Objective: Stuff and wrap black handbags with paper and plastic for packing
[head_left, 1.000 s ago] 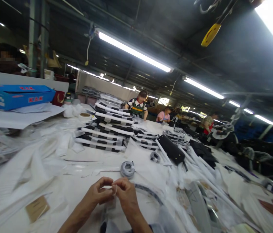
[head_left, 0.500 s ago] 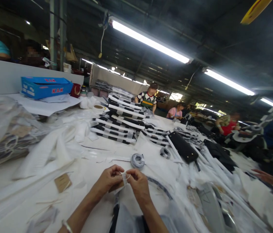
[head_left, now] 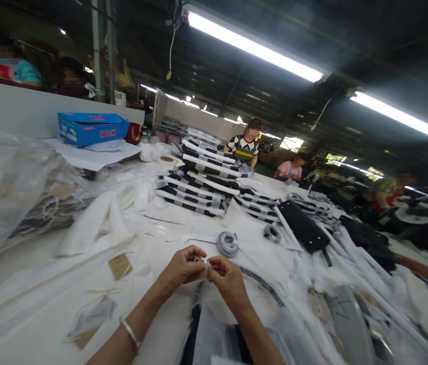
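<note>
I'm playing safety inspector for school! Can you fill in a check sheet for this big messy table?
Surface: white table, mostly covered with white wrapping.
Things in hand: small pale piece, pinched between both hands; too small to identify. A plastic-wrapped dark item lies just below them.
Clutter: grey tape roll, brown card tag, striped packs in stacks, blue box, plastic bag.
Fingers: left hand and right hand, fingers closed on the piece.
Cables: cord hanging beside a strip light.
Surroundings: other people at the table's far side.
</note>
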Tool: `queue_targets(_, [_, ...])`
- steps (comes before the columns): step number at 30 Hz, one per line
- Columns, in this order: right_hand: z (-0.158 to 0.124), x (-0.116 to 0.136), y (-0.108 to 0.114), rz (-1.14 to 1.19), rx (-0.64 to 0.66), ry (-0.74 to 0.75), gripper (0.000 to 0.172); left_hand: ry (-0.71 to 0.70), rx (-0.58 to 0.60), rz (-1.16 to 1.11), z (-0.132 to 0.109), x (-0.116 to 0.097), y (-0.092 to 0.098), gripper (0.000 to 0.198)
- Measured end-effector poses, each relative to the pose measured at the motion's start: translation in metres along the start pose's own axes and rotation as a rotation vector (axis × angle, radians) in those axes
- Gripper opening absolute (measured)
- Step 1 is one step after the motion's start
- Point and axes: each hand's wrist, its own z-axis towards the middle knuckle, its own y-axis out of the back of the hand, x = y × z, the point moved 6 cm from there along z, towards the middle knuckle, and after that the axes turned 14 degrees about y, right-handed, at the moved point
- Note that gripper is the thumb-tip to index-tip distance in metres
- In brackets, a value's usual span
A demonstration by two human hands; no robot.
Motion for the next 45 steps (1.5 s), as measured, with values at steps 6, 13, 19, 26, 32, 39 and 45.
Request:
queue_targets(6, [-0.002,-0.005,-0.006,0.196,-0.006,-0.152,0.041,-0.039,0.045,-0.017,-0.003,-0.004,-0.005,0.044])
queue_targets(13, [-0.003,0.004,-0.005,0.201,0.002,-0.197,0.034,-0.039,0.062,-0.054,-0.003,-0.005,-0.005,0.045])
queue_targets(19, [0.000,-0.001,0.004,0.015,-0.055,-0.091,0.023,-0.019,0.120,-0.017,-0.004,-0.002,-0.012,0.049])
queue_targets(26, [0.003,0.013,0.019,-0.150,-0.118,0.212,0.017,-0.007,0.113,0.056,-0.006,-0.003,-0.015,0.053])
queue_targets(32, [0.001,0.030,0.014,-0.178,-0.084,0.360,0.014,-0.076,0.122,0.064,-0.008,-0.005,-0.016,0.045])
queue_targets(39, [-0.002,0.023,0.012,-0.299,-0.095,0.331,0.021,-0.065,0.196,0.111,-0.012,-0.006,-0.027,0.042])
queue_targets(45, [-0.003,0.020,0.013,-0.477,-0.081,0.440,0.016,-0.053,-0.019,0.222,-0.003,0.001,-0.018,0.049])
